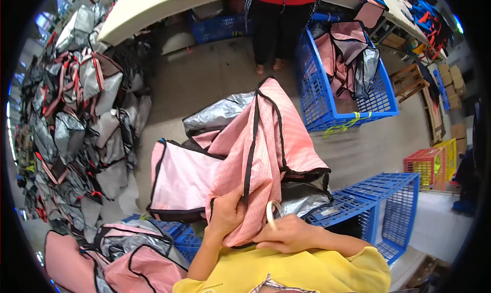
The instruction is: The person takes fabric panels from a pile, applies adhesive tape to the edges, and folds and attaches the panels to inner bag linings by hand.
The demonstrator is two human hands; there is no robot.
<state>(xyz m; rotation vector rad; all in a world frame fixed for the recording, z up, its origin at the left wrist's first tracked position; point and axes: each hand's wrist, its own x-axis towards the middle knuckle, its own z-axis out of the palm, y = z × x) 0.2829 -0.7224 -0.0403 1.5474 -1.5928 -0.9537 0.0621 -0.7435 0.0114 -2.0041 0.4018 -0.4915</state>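
A pink insulated bag (240, 160) with black edging and silver foil lining hangs in front of my yellow top, its panels spread and folded. My left hand (226, 213) is closed on the fabric at the near side, thumb on top. My right hand (289, 234), with a pale bangle at it, pinches the bag's near lower edge; its fingertips are partly hidden. Silver lining (217, 113) shows behind the pink panel and again at the right below it.
A heap of silver and grey bags (76, 124) fills the left. More pink pieces (71, 262) lie lower left. A blue crate (348, 114) holding pink bags stands ahead right; another blue crate (394, 211) is near my right. A person (284, 27) stands by the curved table (153, 12).
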